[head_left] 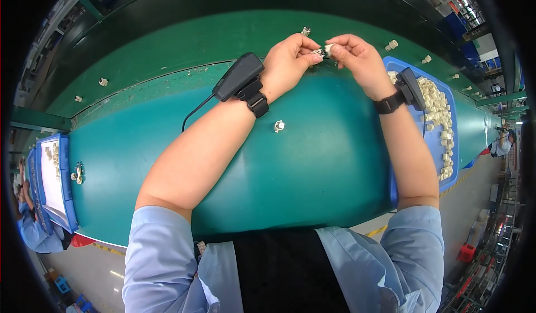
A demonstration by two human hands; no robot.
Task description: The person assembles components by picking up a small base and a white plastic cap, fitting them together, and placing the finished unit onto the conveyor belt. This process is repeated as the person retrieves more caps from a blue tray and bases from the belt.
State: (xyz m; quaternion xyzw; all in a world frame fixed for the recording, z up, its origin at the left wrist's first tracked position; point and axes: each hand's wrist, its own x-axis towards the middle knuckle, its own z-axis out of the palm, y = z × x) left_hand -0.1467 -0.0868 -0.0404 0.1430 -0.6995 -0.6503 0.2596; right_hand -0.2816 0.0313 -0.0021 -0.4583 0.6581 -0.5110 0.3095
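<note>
Slip and misfit risks at close quarters

Teal worktop (312,173) fills the near side; a green strip (178,39) runs beyond it, dotted with loose items. Whether the strip moves, cannot tell; if so, anything dropped there might be carried off.

Blue tray (455,140) at right, partly under the right forearm, with many cream pieces (435,101) inside — a low elbow could knock some out. Black wrist units (239,77) on both wrists; a thin cable (196,112) trails from the left one and might snag, tugging that arm.

Left hand (285,61) pinches a small metal-and-white part (317,52) between thumb and fingers; right hand (363,64) grips a cream cap-like piece (329,49) likewise. Both are over the strip's near portion, ends facing — contact too small to confirm.

Main risk, as judged: if pressed together off-axis, the fine dark bit (324,52) between them could bend. Next: little surface under the fingertips, so a sideways push may pop either loose. One lone fitting (280,126) lies between the forearms; a dropped forearm could sweep it away.
</note>
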